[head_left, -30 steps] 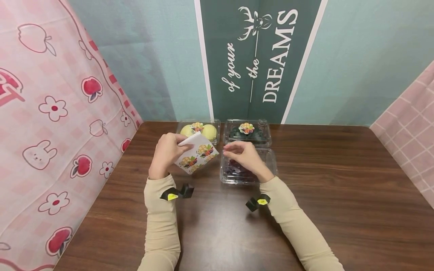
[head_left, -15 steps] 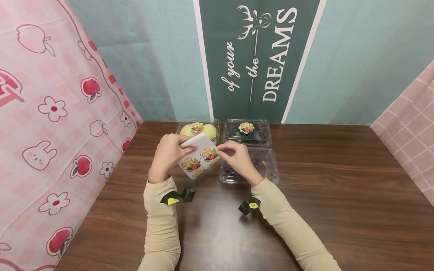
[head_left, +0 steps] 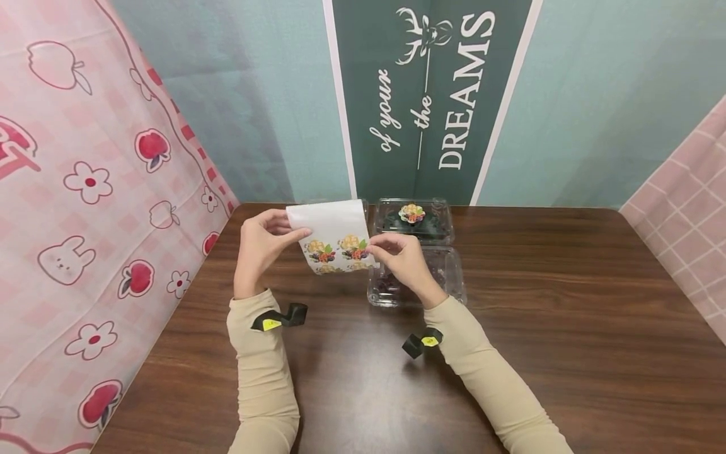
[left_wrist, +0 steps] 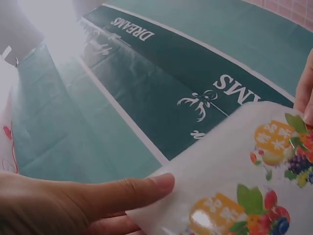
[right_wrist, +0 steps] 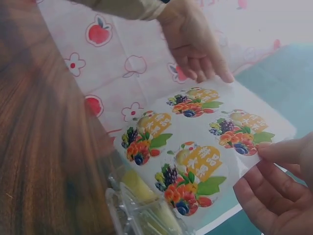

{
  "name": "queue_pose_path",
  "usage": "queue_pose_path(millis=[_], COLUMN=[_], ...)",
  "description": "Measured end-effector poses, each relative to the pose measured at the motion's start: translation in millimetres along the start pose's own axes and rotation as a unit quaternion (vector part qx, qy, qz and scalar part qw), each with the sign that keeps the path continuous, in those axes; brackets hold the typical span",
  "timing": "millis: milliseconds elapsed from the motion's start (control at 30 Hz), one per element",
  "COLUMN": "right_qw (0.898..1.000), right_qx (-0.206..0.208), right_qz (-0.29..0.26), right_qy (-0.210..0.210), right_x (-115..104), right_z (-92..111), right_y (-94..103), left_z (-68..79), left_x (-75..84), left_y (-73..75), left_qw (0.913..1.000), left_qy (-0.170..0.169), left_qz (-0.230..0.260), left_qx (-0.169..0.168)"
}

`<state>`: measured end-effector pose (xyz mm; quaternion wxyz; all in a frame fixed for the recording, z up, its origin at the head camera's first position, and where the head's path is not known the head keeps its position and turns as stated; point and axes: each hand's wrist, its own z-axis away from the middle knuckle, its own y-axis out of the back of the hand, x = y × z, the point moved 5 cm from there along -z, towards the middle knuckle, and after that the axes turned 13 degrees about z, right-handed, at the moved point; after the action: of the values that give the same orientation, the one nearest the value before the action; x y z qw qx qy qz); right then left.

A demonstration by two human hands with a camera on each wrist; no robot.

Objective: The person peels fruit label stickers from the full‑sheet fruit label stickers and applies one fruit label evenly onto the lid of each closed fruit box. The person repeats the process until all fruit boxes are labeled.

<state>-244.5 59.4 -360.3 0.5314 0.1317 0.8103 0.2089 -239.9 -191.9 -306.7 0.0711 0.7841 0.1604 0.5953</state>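
A white sheet of fruit stickers is held up over the table between both hands. My left hand pinches its left edge, thumb on the printed face and fingers behind. At the opposite edge my right hand pinches with thumb and forefinger, right beside a printed fruit sticker. Several round stickers with grapes, berries and yellow lettering show on the sheet in the right wrist view. Below my right hand lies a clear plastic box with dark fruit in it, partly covered by the hand.
Behind that box stands another clear box with dark contents and a fruit sticker on its lid. A clear box with yellow fruit is mostly hidden behind the sheet. Fabric backdrops rise along the brown table's back and sides.
My right hand has come left and taken hold of the sheet's right edge. My left hand has shifted left and up, and the sheet is now spread wider, covering the yellow-fruit box.
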Motion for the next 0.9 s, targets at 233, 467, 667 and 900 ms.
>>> queue_pose_path(millis=[233,467,667,900], right_qw=[1.000,0.999,0.998,0.997], right_qx=[0.005,0.022,0.037,0.049], right_qz=[-0.023,-0.046,-0.052,-0.053], right_qy=[-0.010,-0.010,-0.027,-0.039], right_x=[2,3,3,6], right_z=[-2,-1,-1,-1], right_y=[3.9,6.5,8.5,9.1], left_z=[-9.4,-11.3,-10.5,-11.7], left_x=[-15.6,-21.6,-19.8,-22.7], left_y=[-11.4,-27.1,-39.0,-45.0], left_qw=[0.9953,0.9744,0.9710,0.9731], left_qy=[0.037,0.056,0.057,0.068], left_qz=[0.079,0.193,0.179,0.148], left_qx=[-0.042,-0.100,-0.148,-0.163])
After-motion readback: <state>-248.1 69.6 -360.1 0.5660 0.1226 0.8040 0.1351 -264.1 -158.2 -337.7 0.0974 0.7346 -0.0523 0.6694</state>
